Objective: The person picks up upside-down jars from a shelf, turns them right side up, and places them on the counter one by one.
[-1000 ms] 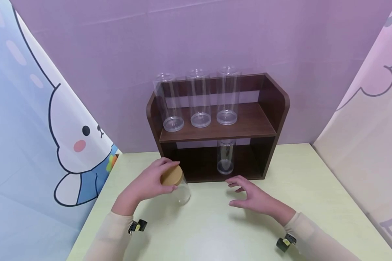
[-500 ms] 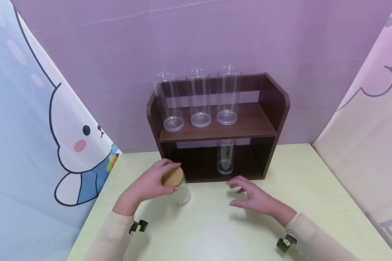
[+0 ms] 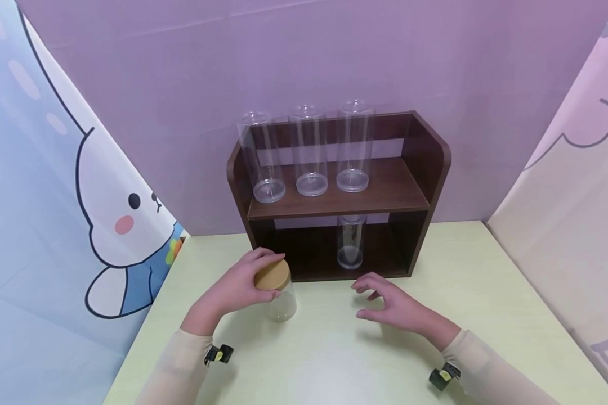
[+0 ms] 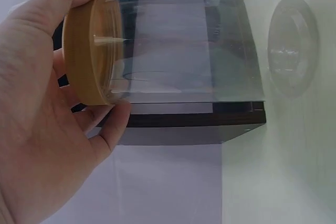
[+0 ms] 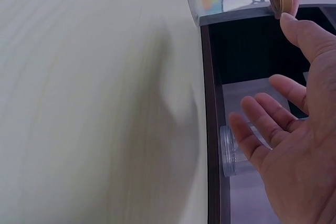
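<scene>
My left hand [image 3: 238, 284] grips a clear jar [image 3: 282, 305] by its tan lid [image 3: 273, 274], thumb on one side and fingers round the other. In the left wrist view the clear wall [image 4: 173, 45] of this jar shows the shelf through it, and its round base [image 4: 294, 45] is near the pale table; whether they touch I cannot tell. My right hand [image 3: 397, 306] hovers above the table in front of the shelf, fingers loosely bent and holding nothing. Behind it a clear jar [image 3: 350, 247] stands on the lower shelf level.
A dark brown two-level shelf [image 3: 334, 214] stands at the back of the table [image 3: 324, 360]. On its upper level are three tall clear jars, the left one [image 3: 268, 191], the middle one [image 3: 311, 184] and the right one [image 3: 352, 180]. Printed cloth walls enclose the sides.
My left hand has shifted slightly to the right and nearer to me with the lidded jar, which now stands more upright. The right hand has hardly moved.
</scene>
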`<state>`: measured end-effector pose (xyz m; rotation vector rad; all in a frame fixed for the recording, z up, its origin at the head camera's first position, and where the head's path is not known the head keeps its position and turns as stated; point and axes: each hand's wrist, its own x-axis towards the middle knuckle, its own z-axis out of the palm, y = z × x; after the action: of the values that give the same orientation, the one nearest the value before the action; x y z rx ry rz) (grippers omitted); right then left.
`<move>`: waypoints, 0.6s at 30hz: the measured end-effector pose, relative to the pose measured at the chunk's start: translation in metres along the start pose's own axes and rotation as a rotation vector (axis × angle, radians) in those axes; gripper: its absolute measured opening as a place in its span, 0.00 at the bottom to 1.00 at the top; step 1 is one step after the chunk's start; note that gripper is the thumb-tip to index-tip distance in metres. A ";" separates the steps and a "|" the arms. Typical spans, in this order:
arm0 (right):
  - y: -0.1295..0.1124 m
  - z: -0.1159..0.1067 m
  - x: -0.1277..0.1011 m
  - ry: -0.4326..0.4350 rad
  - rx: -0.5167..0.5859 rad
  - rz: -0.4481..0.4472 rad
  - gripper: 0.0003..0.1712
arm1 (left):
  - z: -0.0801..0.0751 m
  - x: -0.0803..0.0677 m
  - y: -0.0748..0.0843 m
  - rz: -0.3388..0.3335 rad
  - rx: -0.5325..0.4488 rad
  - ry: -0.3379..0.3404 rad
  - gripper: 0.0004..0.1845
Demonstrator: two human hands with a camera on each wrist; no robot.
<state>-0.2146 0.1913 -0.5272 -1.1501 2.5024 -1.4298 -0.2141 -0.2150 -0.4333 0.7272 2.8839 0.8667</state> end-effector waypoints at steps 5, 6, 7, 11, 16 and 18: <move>0.000 0.000 0.001 -0.002 -0.001 -0.002 0.27 | 0.003 -0.001 -0.004 0.000 -0.001 0.004 0.43; 0.000 0.000 0.001 -0.002 -0.001 -0.002 0.27 | 0.003 -0.001 -0.004 0.001 -0.001 0.006 0.44; 0.000 0.000 0.000 -0.002 0.000 -0.002 0.27 | 0.004 -0.001 -0.005 0.003 -0.003 0.008 0.43; 0.001 0.000 0.000 -0.006 0.003 0.003 0.26 | 0.003 -0.001 -0.004 0.004 -0.013 0.005 0.44; 0.001 -0.001 -0.001 -0.011 0.008 0.008 0.23 | 0.003 -0.001 -0.004 0.009 -0.009 0.004 0.44; 0.001 -0.001 -0.001 -0.012 0.008 0.007 0.22 | 0.002 0.000 -0.005 0.013 -0.011 0.006 0.44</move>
<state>-0.2148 0.1935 -0.5276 -1.1442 2.4875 -1.4253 -0.2156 -0.2176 -0.4381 0.7445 2.8805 0.8862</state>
